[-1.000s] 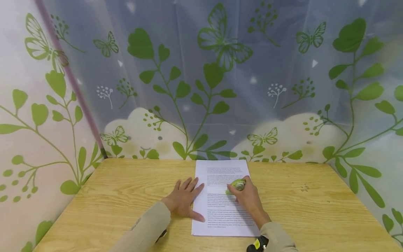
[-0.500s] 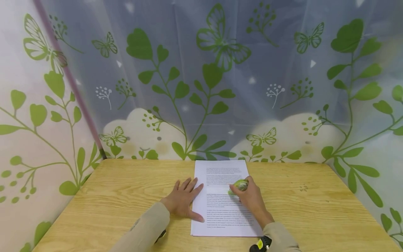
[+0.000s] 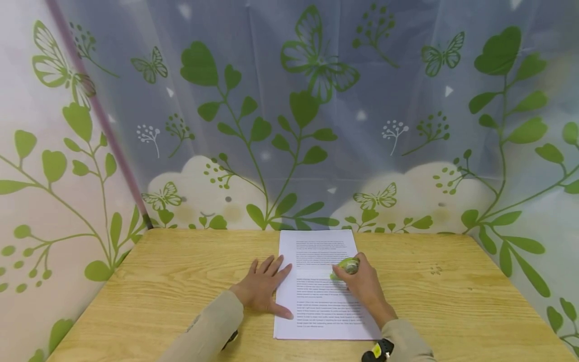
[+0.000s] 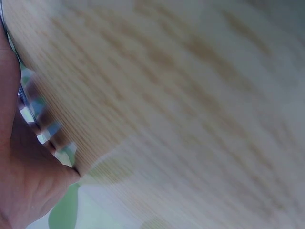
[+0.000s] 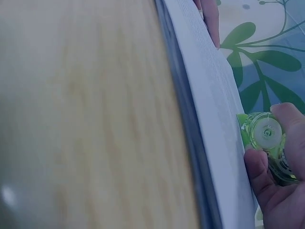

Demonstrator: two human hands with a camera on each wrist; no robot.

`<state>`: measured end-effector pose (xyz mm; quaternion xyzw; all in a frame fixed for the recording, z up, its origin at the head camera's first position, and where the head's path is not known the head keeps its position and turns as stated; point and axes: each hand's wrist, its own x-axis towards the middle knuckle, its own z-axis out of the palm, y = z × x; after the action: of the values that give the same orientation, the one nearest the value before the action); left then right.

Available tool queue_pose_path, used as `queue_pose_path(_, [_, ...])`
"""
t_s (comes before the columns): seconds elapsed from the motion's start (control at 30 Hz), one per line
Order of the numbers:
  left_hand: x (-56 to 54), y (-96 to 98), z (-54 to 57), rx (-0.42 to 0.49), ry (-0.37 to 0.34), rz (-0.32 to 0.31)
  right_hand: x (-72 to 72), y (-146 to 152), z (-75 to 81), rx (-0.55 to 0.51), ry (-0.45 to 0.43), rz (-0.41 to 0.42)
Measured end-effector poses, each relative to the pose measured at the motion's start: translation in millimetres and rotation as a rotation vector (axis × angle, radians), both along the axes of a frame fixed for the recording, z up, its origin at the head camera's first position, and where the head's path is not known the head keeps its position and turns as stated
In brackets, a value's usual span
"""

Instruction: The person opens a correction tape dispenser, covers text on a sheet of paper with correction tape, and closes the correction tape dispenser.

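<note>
My right hand (image 3: pixel 365 287) pinches a green, see-through correction tape (image 3: pixel 349 265) between thumb and fingers. Its tip is down at the printed sheet (image 3: pixel 316 294), at the right part of a white band between two blocks of text. Up close in the right wrist view, the correction tape (image 5: pixel 266 132) shows round reels inside its clear case. My left hand (image 3: pixel 261 290) lies with fingers spread at the sheet's left edge, thumb and fingertips on the paper. The left wrist view has only part of this hand (image 4: pixel 28 176), and the paper does not show clearly there.
The paper lies on a wood-grain table (image 3: pixel 190 266), several sheets thick by its edge in the right wrist view. Behind the table hangs a curtain (image 3: pixel 253 115) printed with leaves and butterflies. A black device with a yellow mark (image 3: pixel 378 350) sits at the right wrist.
My right hand has slid a little to the right across the sheet with the correction tape. The left hand and the paper stay in place.
</note>
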<state>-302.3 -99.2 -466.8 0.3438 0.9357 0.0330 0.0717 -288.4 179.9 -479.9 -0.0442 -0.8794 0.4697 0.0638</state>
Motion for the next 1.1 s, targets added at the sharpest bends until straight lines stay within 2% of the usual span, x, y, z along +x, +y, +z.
queue_pose_path(0.43, [-0.6,-0.1,-2.7,0.006,0.005,-0.001,-0.8,8,1.4,0.025,0.000,-0.005])
queue_pose_path(0.8, [0.0,0.4,-0.4,0.010,0.002,0.002,1.3,16,0.9,0.010,-0.004,-0.003])
queue_pose_path(1.1, [-0.8,-0.3,-3.7,0.004,0.006,0.002,1.6,24,-1.7,0.020,-0.011,-0.003])
